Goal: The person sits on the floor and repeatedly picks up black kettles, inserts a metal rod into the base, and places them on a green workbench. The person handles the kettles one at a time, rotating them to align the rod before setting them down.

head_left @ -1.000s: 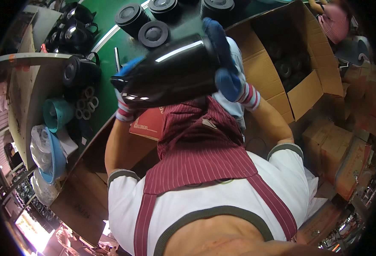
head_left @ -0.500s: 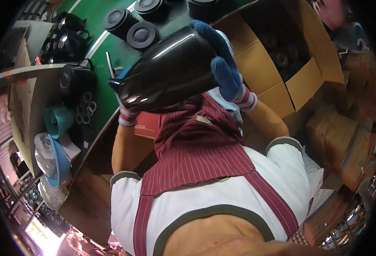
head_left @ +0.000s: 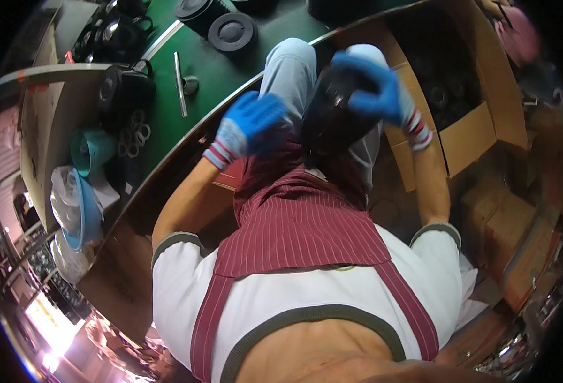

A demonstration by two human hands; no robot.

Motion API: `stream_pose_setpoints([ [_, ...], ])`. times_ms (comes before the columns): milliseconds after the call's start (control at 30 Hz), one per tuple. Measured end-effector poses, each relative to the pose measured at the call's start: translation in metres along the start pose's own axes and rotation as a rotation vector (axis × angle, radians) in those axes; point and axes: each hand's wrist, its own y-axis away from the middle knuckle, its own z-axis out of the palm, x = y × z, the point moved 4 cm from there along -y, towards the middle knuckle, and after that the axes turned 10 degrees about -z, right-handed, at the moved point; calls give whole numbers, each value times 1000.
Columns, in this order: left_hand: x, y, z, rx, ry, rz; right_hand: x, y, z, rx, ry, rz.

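Glossy and black, a jug (head_left: 335, 118) rests over my lap between my knees, its shape partly blurred. My right hand (head_left: 374, 89), in a blue-coated glove, grips the jug's upper right side with thumb and fingers apart around it. To the left of the jug, my left hand (head_left: 249, 124) wears the same kind of glove; its fingers are loosely stretched and slightly blurred, and nothing shows in them. A gap appears between those fingers and the jug. On the green table ahead stands a metal rod-shaped fixture (head_left: 180, 83).
Round black lids (head_left: 231, 30) stand stacked on the green table (head_left: 208, 96). An open cardboard box (head_left: 470, 137) of dark parts is at my right. Leftward are more black jugs (head_left: 125, 89), white rings (head_left: 133, 133), a teal container (head_left: 91, 152) and a blue basin (head_left: 88, 214).
The jug has come down from above the table edge to my lap, turning from lengthwise across to more upright. My left hand, earlier mostly hidden behind it, is now apart from it.
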Motion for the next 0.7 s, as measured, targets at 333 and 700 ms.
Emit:
stream_pose_setpoints([
  [333, -220, 82, -10, 248, 39, -1175, 38, 10, 89, 450, -602, 58],
  [700, 36, -100, -14, -638, 74, -512, 44, 18, 75, 821, -819, 152],
])
